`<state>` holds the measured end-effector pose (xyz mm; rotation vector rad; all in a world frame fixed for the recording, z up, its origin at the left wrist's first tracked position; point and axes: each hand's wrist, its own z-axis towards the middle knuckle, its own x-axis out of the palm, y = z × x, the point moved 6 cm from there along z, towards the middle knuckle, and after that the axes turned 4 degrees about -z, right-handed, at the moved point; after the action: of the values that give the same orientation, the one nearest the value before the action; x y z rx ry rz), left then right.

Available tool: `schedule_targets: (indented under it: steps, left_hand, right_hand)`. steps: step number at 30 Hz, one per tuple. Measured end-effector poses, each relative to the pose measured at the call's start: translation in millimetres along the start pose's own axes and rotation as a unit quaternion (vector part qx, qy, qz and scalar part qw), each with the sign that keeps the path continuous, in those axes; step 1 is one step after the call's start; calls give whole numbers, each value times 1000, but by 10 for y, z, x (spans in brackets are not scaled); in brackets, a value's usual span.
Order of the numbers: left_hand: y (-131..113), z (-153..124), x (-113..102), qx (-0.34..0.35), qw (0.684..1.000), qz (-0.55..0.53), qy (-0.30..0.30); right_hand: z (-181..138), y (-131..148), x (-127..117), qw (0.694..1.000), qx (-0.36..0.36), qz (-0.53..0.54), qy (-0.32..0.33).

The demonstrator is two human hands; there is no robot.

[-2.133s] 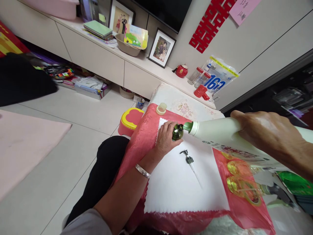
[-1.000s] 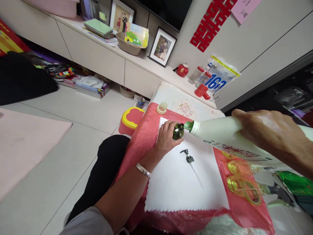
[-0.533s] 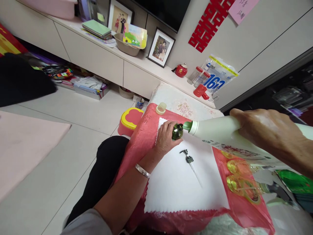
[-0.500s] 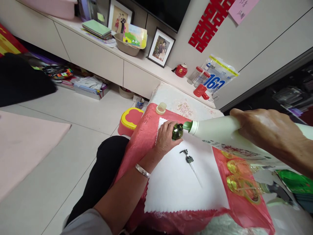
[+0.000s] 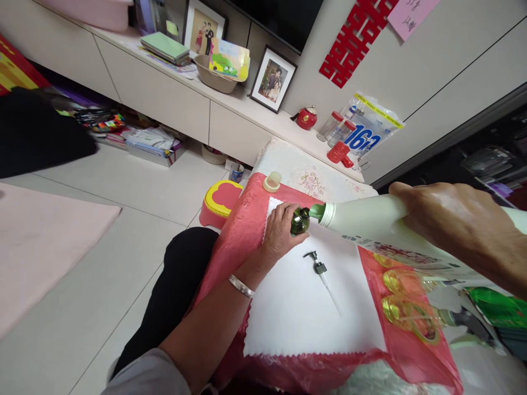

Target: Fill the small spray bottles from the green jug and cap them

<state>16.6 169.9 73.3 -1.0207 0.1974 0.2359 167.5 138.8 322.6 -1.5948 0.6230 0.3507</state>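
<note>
My left hand (image 5: 282, 229) is wrapped round a small dark green bottle (image 5: 300, 222) standing on a white scallop-edged mat (image 5: 296, 312). In my right hand (image 5: 448, 219) is a large pale green jug (image 5: 366, 216), tipped nearly level with its mouth at the small bottle's neck. Green liquid (image 5: 317, 212) shows at that mouth. A black pump dispenser head (image 5: 319, 267) with a clear tube lies on the mat, just below the small bottle. Near the table's far left corner sits a pale cap (image 5: 272, 181).
Spray bottles of yellow liquid (image 5: 401, 312) stand at the right on the red plastic sheet (image 5: 373, 274). A yellow and pink stool (image 5: 222, 200) is left of the table. Behind are a cabinet with photo frames (image 5: 273, 79), red-lidded jars (image 5: 330, 126) and a red pot (image 5: 307, 117).
Both hands, the small bottle and the tilted jug hold nearly the same places. The whole view has shifted very slightly.
</note>
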Motion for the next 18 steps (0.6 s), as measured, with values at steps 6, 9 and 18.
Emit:
schedule_targets:
  steps: [6, 9, 18]
  left_hand:
    - [11, -1, 6, -2, 1000, 3, 2]
    - [11, 1, 9, -1, 1000, 1, 2]
    - [5, 0, 3, -3, 1000, 2, 0]
  right_hand:
    - [-10, 16, -26, 1000, 4, -1, 16]
    - [-13, 20, -31, 1000, 5, -3, 16]
    - [-6, 21, -36, 1000, 6, -11, 10]
